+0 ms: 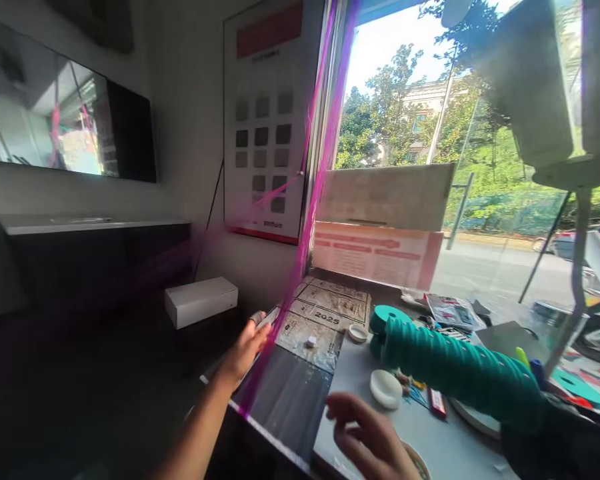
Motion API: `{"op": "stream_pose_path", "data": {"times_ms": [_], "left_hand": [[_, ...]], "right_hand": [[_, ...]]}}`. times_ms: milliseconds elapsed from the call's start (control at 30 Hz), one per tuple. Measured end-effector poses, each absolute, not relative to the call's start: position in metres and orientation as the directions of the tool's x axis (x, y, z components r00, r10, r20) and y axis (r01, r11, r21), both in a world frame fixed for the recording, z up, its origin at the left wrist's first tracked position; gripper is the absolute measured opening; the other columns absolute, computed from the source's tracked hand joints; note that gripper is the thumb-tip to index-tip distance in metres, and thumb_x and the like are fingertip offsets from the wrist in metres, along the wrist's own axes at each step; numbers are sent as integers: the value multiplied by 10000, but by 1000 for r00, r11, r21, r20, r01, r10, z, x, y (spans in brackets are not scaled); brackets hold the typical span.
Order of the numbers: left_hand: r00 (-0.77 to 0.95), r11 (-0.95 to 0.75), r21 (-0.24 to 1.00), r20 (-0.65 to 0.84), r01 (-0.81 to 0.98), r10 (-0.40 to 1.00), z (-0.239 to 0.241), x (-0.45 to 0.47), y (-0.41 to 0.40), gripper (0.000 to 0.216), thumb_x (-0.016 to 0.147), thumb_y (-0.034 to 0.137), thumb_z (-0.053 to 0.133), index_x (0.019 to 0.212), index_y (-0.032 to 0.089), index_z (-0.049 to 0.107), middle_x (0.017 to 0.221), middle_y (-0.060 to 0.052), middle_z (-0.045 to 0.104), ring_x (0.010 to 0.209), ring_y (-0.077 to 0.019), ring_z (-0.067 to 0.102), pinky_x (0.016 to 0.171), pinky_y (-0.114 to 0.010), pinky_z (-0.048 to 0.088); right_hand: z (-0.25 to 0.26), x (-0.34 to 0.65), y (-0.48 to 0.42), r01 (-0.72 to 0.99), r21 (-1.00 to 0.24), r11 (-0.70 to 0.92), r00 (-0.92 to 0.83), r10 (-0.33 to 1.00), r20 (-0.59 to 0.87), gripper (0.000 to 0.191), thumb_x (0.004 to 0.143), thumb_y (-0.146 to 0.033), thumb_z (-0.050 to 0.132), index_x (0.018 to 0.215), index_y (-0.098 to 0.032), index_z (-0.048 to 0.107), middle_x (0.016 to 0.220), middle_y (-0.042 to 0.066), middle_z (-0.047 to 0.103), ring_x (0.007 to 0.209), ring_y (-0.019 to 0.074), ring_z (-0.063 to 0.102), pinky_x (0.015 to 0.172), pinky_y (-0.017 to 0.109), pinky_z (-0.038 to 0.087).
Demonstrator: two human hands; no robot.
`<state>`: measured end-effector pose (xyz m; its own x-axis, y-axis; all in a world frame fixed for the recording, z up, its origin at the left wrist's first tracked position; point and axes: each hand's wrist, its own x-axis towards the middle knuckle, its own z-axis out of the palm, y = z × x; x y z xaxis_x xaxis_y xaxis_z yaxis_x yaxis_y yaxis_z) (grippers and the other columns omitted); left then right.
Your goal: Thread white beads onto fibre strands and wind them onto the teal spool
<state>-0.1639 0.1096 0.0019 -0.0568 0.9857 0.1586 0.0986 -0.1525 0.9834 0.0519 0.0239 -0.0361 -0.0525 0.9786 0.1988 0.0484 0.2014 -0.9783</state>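
Observation:
My left hand [247,348] is at the left edge of the dark table [295,387]. Its fingers are closed around a thin, pale-edged flat thing, whose kind I cannot make out. Lower down, my right hand [367,433] hovers over the grey board [345,380], a little blurred, with bent fingers apart and nothing visible in them. Just above it lies a round white dish [386,389]. A smaller white ring-shaped lid [358,333] sits farther back. Between the hands and beyond them, a small white block [311,341] rests on a stained sheet marked 2025 [325,318].
A ribbed teal cylinder [455,353] with a dark end reaches across the right side. Near it lie a red-and-white box [437,403], cords and packets [455,312]. A white carton [201,302] stands at left. Window and cardboard panels [385,200] bound the back.

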Motion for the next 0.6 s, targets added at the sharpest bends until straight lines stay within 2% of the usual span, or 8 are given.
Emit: {"op": "stream_pose_path", "data": {"times_ms": [67,167,300,433,500,600], "left_hand": [[49,-97,995,95,25,994,-4,-163,101,489,772,442,515,1155,159,404,916,-64,618,769,-163,609,774,-335,443],[6,-94,996,94,-8,996,-20,-161,87,597,681,369,631,1175,163,369,867,-29,595,688,-135,602,679,-281,446],[-23,-89,996,89,5,996,-41,-161,72,604,676,300,614,1203,172,347,833,-8,576,627,-117,580,619,-266,443],[-15,-87,996,87,-14,996,-54,-159,63,581,713,314,578,1222,162,344,785,2,568,591,-104,544,616,-265,455],[-13,-80,995,81,58,997,-57,-160,59,502,714,313,571,1167,164,415,816,-14,577,605,-117,557,622,-277,463],[-148,-159,909,231,385,962,-53,-165,56,355,708,275,565,1050,185,530,826,-36,603,736,-187,587,709,-333,462]], "right_hand": [[-34,26,49,-170,-980,108,-10,994,112,304,561,-323,615,848,-236,664,779,29,629,736,189,566,621,277,452],[-41,-6,76,-358,-931,-76,-18,997,-74,328,478,-268,632,800,-206,628,697,1,595,614,147,531,533,254,426],[-57,-33,85,-460,-875,-151,-34,988,-153,330,463,-271,641,785,-212,599,671,-22,576,591,131,519,509,235,407],[-68,-44,83,-503,-852,-143,-42,989,-141,392,520,-324,669,892,-222,600,823,-3,590,728,151,556,599,246,440],[-69,-46,85,-517,-849,-112,-50,994,-100,439,535,-360,673,944,-225,593,921,12,588,831,170,556,670,262,446],[-68,-46,94,-476,-878,-50,16,998,-66,480,542,-398,668,979,-221,580,986,29,587,911,183,536,710,262,428]]}}
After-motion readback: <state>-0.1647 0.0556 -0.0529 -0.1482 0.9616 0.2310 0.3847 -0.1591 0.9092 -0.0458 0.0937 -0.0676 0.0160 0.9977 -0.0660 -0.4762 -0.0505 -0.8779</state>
